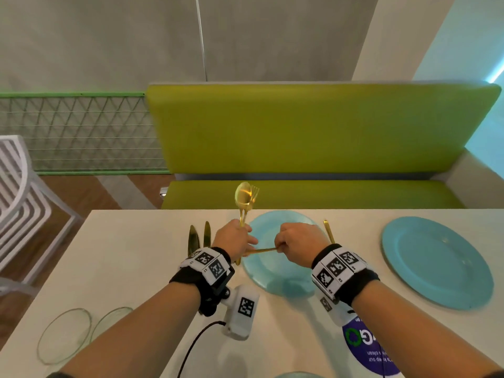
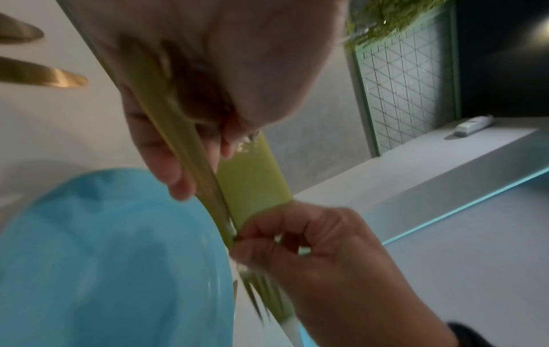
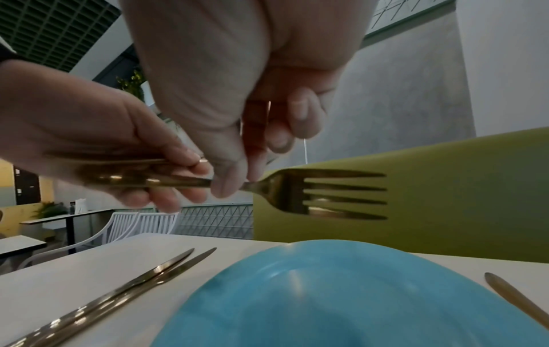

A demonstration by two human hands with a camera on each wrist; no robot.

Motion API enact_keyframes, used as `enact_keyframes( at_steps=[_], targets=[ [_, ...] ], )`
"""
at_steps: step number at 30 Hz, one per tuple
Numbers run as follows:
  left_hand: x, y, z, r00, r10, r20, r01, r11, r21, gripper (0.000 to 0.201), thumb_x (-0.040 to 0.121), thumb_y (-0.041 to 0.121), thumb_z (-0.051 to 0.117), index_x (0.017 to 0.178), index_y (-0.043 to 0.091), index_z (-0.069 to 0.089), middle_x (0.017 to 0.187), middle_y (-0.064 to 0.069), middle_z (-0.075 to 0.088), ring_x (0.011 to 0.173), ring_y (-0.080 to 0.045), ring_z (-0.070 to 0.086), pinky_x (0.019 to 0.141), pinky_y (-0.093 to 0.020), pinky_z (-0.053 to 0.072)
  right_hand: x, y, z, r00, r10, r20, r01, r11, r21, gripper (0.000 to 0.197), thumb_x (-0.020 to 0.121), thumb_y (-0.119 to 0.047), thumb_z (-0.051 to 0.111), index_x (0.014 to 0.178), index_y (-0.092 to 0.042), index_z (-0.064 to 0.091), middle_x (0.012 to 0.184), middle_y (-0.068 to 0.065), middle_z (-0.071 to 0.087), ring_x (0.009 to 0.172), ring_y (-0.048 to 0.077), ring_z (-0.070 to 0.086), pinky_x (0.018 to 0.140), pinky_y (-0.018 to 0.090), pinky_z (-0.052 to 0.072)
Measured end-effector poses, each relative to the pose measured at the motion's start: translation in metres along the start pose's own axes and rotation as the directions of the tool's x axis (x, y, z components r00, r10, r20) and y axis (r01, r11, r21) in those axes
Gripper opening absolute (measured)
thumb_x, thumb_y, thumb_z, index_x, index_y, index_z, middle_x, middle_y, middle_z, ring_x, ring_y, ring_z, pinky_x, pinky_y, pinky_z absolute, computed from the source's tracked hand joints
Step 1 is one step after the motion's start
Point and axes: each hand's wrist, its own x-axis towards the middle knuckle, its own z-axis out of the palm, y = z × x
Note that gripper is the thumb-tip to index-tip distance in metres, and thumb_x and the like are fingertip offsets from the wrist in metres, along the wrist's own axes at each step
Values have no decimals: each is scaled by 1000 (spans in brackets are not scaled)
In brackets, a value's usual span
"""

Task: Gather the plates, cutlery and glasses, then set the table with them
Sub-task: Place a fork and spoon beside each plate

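Note:
My left hand [image 1: 245,241] grips a gold spoon and fork [image 1: 246,197] that stand upright above the table's far edge. A second gold fork [image 3: 326,194] lies level between both hands over the near blue plate [image 1: 275,271]. My right hand [image 1: 281,245] pinches this fork at its neck, tines pointing right, while its handle sits in the left hand's fingers [image 3: 166,199]. Two gold knives [image 1: 200,236] lie left of that plate and one gold knife [image 1: 328,230] lies right of it. A second blue plate [image 1: 436,263] sits farther right. Two clear glasses [image 1: 64,335] stand near left.
A green bench [image 1: 300,132] runs behind the pale table [image 1: 136,268]. A white slatted chair [image 1: 19,200] stands at the left. A purple sticker [image 1: 365,347] lies on the table near me, and another blue rim [image 1: 297,375] shows at the bottom edge.

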Motion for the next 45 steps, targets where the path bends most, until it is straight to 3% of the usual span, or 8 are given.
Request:
enact_keyframes(
  at_steps=[3, 6, 13, 18, 22, 29, 39, 45],
  targets=[
    [8, -3, -28, 988, 59, -139, -55, 998, 37, 16, 96, 14, 38, 100, 6, 51, 88, -11, 68, 82, -27, 62, 74, -34, 53, 0, -14, 6, 991, 125, 45, -128, 989, 71, 22, 91, -22, 51, 101, -19, 70, 107, 0, 65, 103, 23, 60, 72, 28, 42],
    [12, -5, -56, 976, 76, -205, -82, 996, -21, 16, 99, 16, 34, 100, 9, 48, 76, -1, 63, 66, -16, 54, 59, -23, 40, 9, -35, 16, 948, 280, 153, -311, 919, 244, 16, 84, -19, 56, 84, -16, 72, 93, 3, 70, 90, 22, 64, 75, 29, 53],
    [12, -15, -99, 989, 78, -122, -84, 995, -46, 15, 100, 17, 34, 101, 10, 48, 75, -2, 60, 56, -14, 49, 52, -23, 36, 70, -91, 51, 798, 529, 288, -601, 727, 331, 31, 85, -19, 57, 58, -11, 43, 60, -1, 43, 51, 12, 43, 42, 19, 30],
    [10, -28, -124, 994, 63, -91, -66, 997, -36, 15, 100, 17, 33, 102, 13, 47, 75, 0, 60, 57, -12, 49, 43, -16, 39, 93, -116, 58, 759, 599, 255, -648, 659, 382, 38, 89, -13, 52, 54, -10, 38, 57, 1, 40, 70, 20, 50, 52, 24, 38],
    [12, -34, -136, 995, 63, -72, -65, 998, -25, 15, 100, 17, 33, 104, 13, 48, 77, 1, 60, 58, -11, 50, 50, -19, 39, 104, -118, 61, 742, 614, 267, -665, 627, 406, 37, 87, -12, 56, 53, -11, 41, 56, 0, 41, 52, 15, 44, 43, 21, 31],
    [15, -41, -138, 997, 64, -35, -64, 998, -15, 17, 100, 15, 33, 107, 12, 48, 78, 2, 61, 59, -10, 51, 52, -19, 40, 107, -120, 56, 686, 691, 230, -708, 560, 431, 36, 88, -10, 54, 54, -11, 42, 57, 2, 42, 72, 24, 52, 65, 26, 43],
    [12, -39, -130, 997, 74, -24, -75, 996, -47, 19, 99, 15, 35, 104, 13, 53, 78, 1, 60, 59, -12, 51, 53, -22, 41, 88, -125, 27, 753, 638, 161, -642, 660, 390, 28, 87, -15, 53, 61, -10, 48, 74, 6, 55, 76, 25, 55, 66, 27, 42],
    [-9, -20, -107, 992, 99, 78, -95, 994, -55, 20, 97, 19, 39, 95, 11, 57, 68, -4, 65, 46, -13, 44, 43, -22, 32, 34, -133, -21, 881, 417, -222, -321, 874, 366, 31, 94, -27, 48, 123, -23, 59, 122, 1, 59, 109, 23, 57, 88, 32, 47]
  ],
)
